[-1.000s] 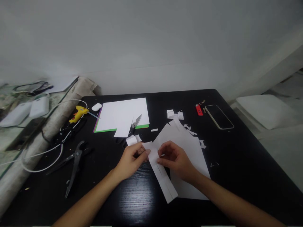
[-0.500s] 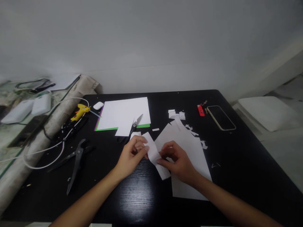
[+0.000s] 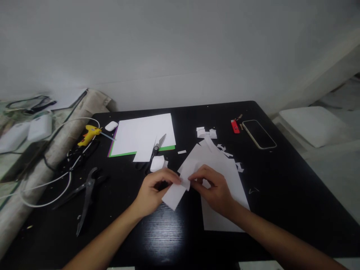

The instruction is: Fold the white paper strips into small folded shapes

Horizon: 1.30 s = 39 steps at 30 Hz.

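My left hand (image 3: 153, 191) and my right hand (image 3: 213, 189) both pinch a folded white paper strip (image 3: 177, 191) just above the black table (image 3: 281, 187), near its front middle. The strip's lower part hangs between the hands, its upper part bends toward my right fingers. Under my right hand lies a large white sheet (image 3: 225, 176). A small folded paper piece (image 3: 157, 163) rests just beyond my left hand, beside small scissors (image 3: 156, 148).
A stack of white, green and purple sheets (image 3: 143, 133) lies at the back. Left of it are a yellow glue gun (image 3: 87, 134), a white earbud case (image 3: 111, 125), cables and large shears (image 3: 87, 193). Paper scraps (image 3: 208, 134), a red lighter (image 3: 234, 126) and a phone (image 3: 258, 134) lie right.
The long strip has been folded shorter and turned: its free end, earlier pointing toward the lower right, now hangs lower left between my hands. Both hands stayed pinching it.
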Each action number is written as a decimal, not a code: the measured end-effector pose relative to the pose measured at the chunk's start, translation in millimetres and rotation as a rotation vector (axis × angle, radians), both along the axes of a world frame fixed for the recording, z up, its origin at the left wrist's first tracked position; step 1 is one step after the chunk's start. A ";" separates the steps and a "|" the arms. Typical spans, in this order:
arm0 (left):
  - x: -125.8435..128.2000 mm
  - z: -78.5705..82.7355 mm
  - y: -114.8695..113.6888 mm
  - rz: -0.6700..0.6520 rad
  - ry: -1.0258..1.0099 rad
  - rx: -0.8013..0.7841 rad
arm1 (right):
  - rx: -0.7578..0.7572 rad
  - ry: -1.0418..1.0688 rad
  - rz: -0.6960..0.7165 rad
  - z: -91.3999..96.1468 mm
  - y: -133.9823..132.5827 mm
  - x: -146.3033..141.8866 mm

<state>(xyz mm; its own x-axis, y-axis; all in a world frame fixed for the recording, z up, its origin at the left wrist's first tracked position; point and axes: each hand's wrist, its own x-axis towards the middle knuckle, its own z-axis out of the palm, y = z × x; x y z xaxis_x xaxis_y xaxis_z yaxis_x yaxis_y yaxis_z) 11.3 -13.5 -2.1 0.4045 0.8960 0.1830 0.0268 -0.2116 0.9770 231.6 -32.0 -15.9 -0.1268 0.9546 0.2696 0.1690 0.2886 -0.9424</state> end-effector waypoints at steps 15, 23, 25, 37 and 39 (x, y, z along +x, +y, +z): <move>0.4 1.5 -0.2 0.054 0.102 0.202 | -0.406 0.303 0.109 2.0 -0.2 -4.2; 0.3 -2.6 -1.0 0.092 0.170 0.374 | -0.453 0.379 0.125 3.7 1.5 -2.8; 1.0 -2.9 -0.5 0.107 0.171 0.381 | -0.433 0.403 0.141 3.5 0.3 -2.5; 4.8 0.5 -2.2 0.053 0.142 0.280 | -0.359 0.459 0.119 -3.1 -3.5 -6.3; 4.6 0.1 -2.9 0.037 0.139 0.252 | -0.363 0.483 0.121 -3.6 -2.7 -6.2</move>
